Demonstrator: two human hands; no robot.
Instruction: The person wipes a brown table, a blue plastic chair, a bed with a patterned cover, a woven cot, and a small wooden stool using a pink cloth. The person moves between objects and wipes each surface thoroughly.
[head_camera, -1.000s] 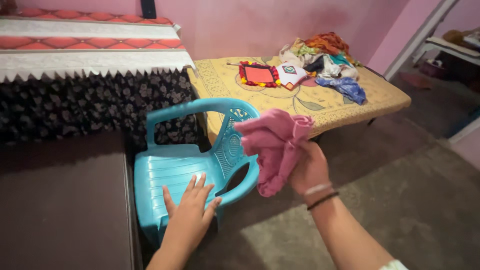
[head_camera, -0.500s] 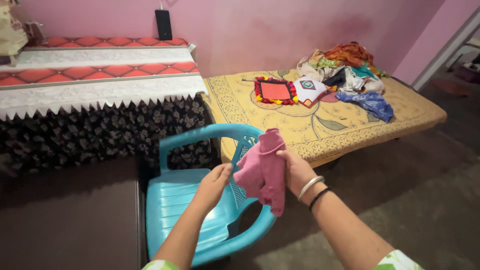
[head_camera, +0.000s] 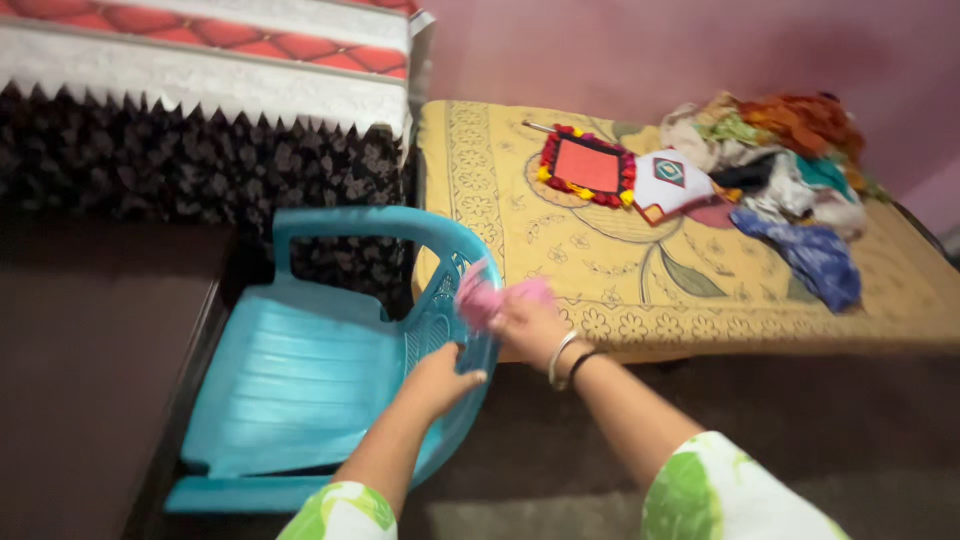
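Cloth (head_camera: 490, 298), pink and bunched, is now pressed against the upper edge of the blue plastic chair (head_camera: 300, 370), at the latticed backrest on its right side. Half a second ago it was held up in the air, hanging loosely from the right hand; it has since been brought down to the chair and gathered into a tight wad. The right hand (head_camera: 530, 330) is clenched around the cloth, the fingers closed on it. The left hand (head_camera: 440, 378) has been moved to the chair's rim just below, where it is curled over the plastic edge, seemingly steadying it; a second ago it lay flat on the seat. From this, wiping of the chair's back appears to be in hand, with the seat not yet touched by the cloth. The view has also swung lower and nearer. Behind, the yellow patterned bed (head_camera: 620, 270) carries a heap of clothes (head_camera: 780, 180) and a red-framed square item (head_camera: 588, 165), all well apart from the hands.
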